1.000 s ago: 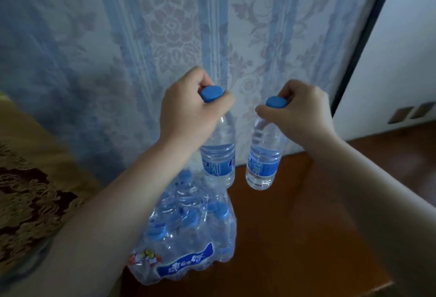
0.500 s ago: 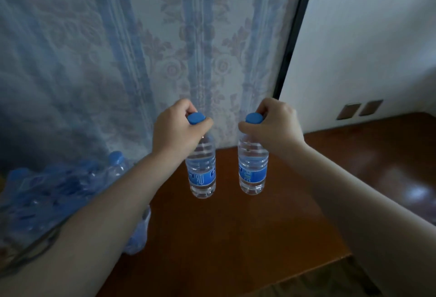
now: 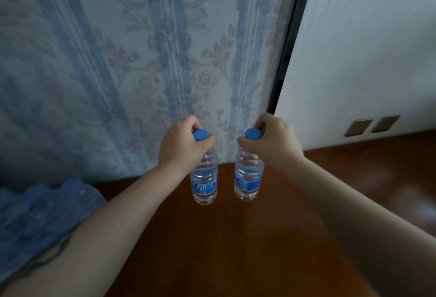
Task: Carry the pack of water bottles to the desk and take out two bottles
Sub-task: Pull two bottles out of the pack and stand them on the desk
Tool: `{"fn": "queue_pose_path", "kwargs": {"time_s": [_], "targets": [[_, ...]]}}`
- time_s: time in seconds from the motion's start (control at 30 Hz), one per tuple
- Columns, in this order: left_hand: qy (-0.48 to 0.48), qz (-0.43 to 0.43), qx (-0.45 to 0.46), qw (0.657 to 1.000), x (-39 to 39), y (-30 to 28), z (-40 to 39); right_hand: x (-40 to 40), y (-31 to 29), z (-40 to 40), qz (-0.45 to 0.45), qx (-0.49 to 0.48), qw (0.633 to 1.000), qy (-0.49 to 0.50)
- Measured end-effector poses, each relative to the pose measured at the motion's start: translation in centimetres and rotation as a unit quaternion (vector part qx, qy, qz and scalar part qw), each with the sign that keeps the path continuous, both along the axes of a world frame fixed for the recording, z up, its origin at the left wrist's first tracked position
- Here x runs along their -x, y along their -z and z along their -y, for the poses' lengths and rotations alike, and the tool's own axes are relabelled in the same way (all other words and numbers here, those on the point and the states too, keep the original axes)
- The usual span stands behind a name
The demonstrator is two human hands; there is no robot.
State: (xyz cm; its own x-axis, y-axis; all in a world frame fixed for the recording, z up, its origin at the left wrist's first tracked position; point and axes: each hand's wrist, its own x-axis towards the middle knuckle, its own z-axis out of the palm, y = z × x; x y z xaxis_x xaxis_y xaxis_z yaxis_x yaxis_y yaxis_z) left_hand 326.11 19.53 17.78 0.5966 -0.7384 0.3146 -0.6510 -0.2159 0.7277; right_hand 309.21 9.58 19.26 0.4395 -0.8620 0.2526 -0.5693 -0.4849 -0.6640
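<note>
Two clear water bottles with blue caps and blue labels stand upright side by side over the brown wooden desk (image 3: 236, 237). My left hand (image 3: 181, 148) grips the neck of the left bottle (image 3: 204, 183) just under its cap. My right hand (image 3: 271, 141) grips the right bottle (image 3: 248, 181) the same way. Whether the bottle bases touch the desk I cannot tell. The plastic-wrapped pack of bottles (image 3: 44, 209) lies blurred at the left edge, partly hidden by my left forearm.
A flowered blue-striped curtain (image 3: 141, 61) hangs right behind the bottles. A white wall (image 3: 365, 49) with two brown wall plates (image 3: 371, 125) bounds the desk on the right. Bare desk surface stretches to the right and toward me.
Both bottles have moved away from the pack toward the middle of the desk and come lower and closer together. The view has swung right, so the pack slid to the left edge.
</note>
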Motion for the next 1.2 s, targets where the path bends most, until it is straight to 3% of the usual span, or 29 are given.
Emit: {"fn": "queue_pose_path", "kwargs": {"time_s": [0.57, 0.9, 1.2], "targets": [[-0.072, -0.044, -0.145, 0.986, -2.6, 4.5, 9.4, -4.9, 5.6, 9.1, -0.133, -0.047, 0.990, -0.030], [-0.099, -0.038, -0.165, 0.981, -4.7, 7.6, 12.2, -7.1, 8.1, 12.2, -0.143, -0.055, 0.986, -0.059], [-0.080, -0.041, -0.106, 0.990, -4.7, 9.5, 12.6, -8.1, 9.6, 13.7, -0.113, -0.061, 0.989, -0.069]]}}
